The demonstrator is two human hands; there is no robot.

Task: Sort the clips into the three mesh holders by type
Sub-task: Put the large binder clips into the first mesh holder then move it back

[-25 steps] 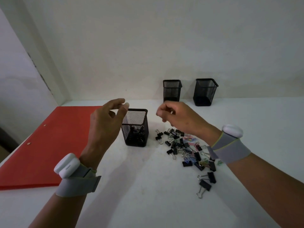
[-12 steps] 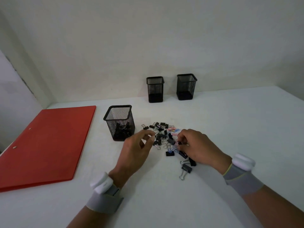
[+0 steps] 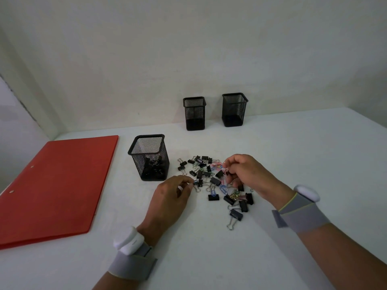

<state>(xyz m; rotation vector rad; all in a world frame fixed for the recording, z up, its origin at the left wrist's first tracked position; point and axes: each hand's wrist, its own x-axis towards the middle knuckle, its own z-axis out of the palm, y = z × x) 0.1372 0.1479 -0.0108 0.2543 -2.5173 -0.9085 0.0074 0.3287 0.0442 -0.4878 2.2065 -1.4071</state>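
Mixed clips (image 3: pixel 215 181) lie heaped beside the nearest, part-filled mesh holder (image 3: pixel 149 156).

We find no legible text, label, brand, number or sign here. The red folder (image 3: pixel 56 185), the three mesh holders (image 3: pixel 149 156), the clips (image 3: pixel 213 181) and the white wrist devices (image 3: pixel 128 240) show us only plain, unmarked surfaces.

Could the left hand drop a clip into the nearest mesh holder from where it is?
Probably yes: the left hand sits just beside the near mesh holder, whose top is open, with nothing between them.
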